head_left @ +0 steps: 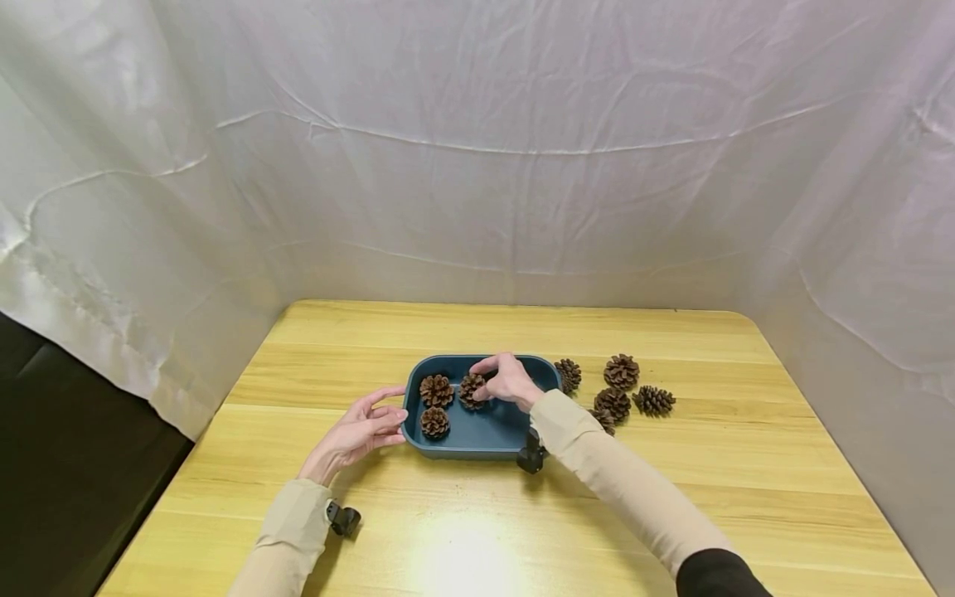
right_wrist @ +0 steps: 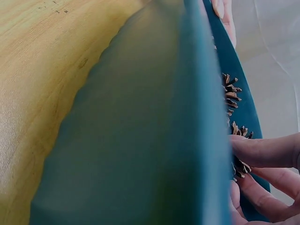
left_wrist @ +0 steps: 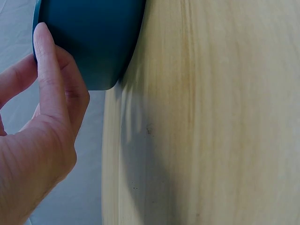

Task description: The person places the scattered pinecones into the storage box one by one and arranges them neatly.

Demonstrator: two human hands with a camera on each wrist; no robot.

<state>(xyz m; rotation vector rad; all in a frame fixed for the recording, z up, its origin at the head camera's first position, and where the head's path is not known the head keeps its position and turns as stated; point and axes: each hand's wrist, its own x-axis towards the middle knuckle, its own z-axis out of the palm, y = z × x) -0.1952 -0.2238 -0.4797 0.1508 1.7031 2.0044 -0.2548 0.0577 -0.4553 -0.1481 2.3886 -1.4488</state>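
A dark blue rectangular tray (head_left: 485,427) with raised walls stands on the wooden table. My left hand (head_left: 369,427) grips its left end, thumb at the rim and fingers against the outer wall; the left wrist view shows that hand (left_wrist: 47,108) from close by. Inside the tray, my right hand (head_left: 511,381) holds a brown pine cone (head_left: 471,391) between thumb and fingers. Two more pine cones lie left of it, one farther back (head_left: 436,390) and one nearer me (head_left: 434,422). In the right wrist view the tray's wall (right_wrist: 126,136) hides part of the right hand (right_wrist: 272,173).
Right of the tray several loose pine cones lie on the table (head_left: 709,464), among them one at the back (head_left: 622,371) and one farthest right (head_left: 654,401). One pine cone (head_left: 603,420) is partly behind my right sleeve. A pale curtain (head_left: 515,191) hangs behind the table.
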